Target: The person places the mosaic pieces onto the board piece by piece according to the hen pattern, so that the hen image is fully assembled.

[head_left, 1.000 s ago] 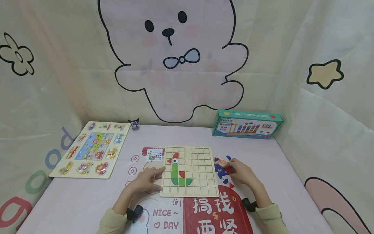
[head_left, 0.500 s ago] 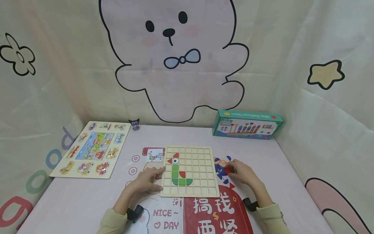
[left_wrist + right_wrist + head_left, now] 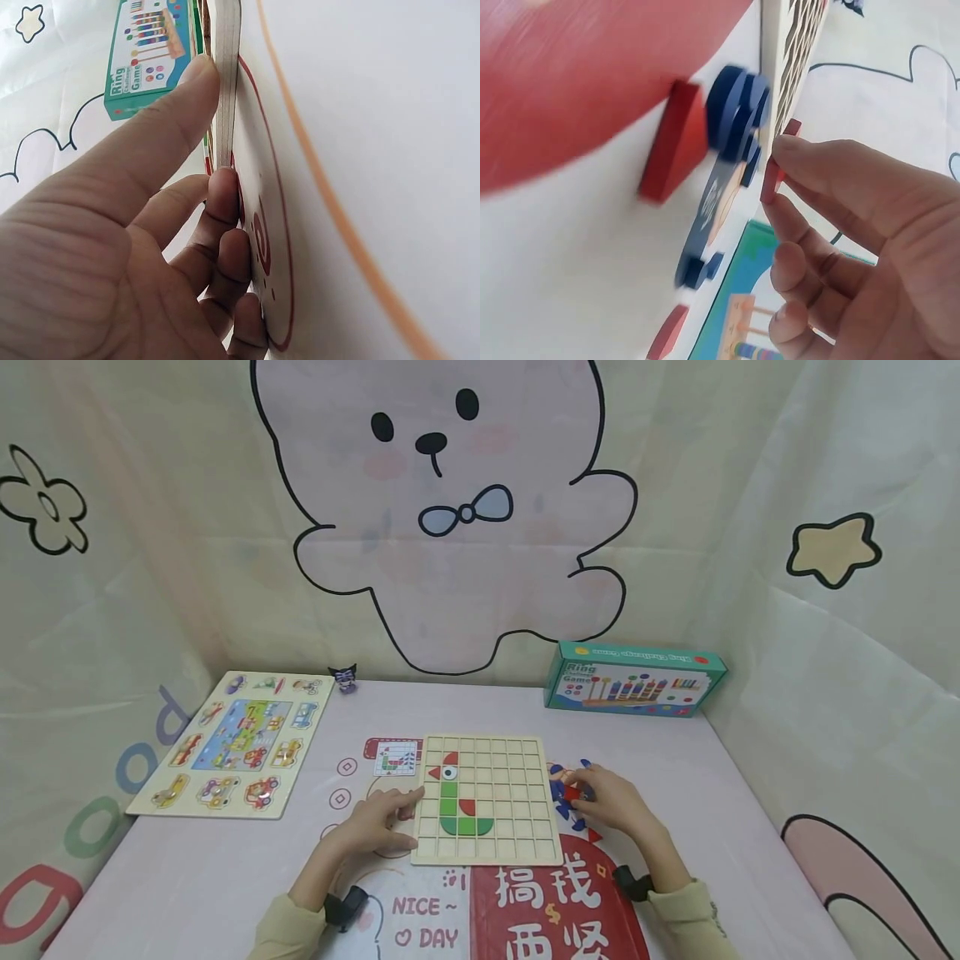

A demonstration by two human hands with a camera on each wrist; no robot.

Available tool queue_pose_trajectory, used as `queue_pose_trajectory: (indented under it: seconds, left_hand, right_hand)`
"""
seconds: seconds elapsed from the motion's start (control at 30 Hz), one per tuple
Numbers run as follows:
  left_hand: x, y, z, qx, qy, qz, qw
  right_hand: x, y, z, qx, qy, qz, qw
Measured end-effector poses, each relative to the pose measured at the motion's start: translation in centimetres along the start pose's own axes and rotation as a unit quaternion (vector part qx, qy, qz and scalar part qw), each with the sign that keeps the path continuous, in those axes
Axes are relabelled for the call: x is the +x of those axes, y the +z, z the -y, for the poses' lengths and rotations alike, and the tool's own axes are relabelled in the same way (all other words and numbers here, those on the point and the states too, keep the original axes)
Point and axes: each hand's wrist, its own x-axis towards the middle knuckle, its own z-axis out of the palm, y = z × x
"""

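Observation:
My left hand (image 3: 378, 821) rests at the left edge of the pale wooden grid board (image 3: 517, 802), index finger and thumb touching its side. The left wrist view shows the thumb and fingertips of that hand (image 3: 150, 225) against the board's edge (image 3: 226, 97). On the board, red and green pieces (image 3: 467, 827) and an eye tile (image 3: 450, 772) form a bird shape. Just right of the board, my right hand (image 3: 611, 797) pinches a small red piece (image 3: 774, 176) between thumb and fingers. Dark blue pieces (image 3: 739, 112) and a red piece (image 3: 673, 146) lie below that hand.
A picture card (image 3: 397, 758) lies by the board's upper left corner. A puzzle board (image 3: 168, 768) is at the left and a small figurine (image 3: 344, 678) at the back. The green ring game box (image 3: 633, 681) stands at the back right. Another red piece (image 3: 667, 332) lies farther off.
My right hand has shifted left toward the board, carrying the red piece. My left hand and the pieces on the board stay as they were.

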Motion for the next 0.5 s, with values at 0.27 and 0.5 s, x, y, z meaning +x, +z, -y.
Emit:
queue_pose_trajectory:
  seconds: [0.27, 0.5]
  left_hand:
    - [0.0, 0.0, 0.0, -0.001, -0.002, 0.000, 1.0000]
    - [0.0, 0.0, -0.1, -0.010, -0.002, 0.001, 0.9999]
  right_hand:
    - [0.5, 0.5, 2.1, 0.008, -0.016, 0.007, 1.000]
    - [1.0, 1.1, 3.7, 0.007, -0.050, 0.005, 0.999]
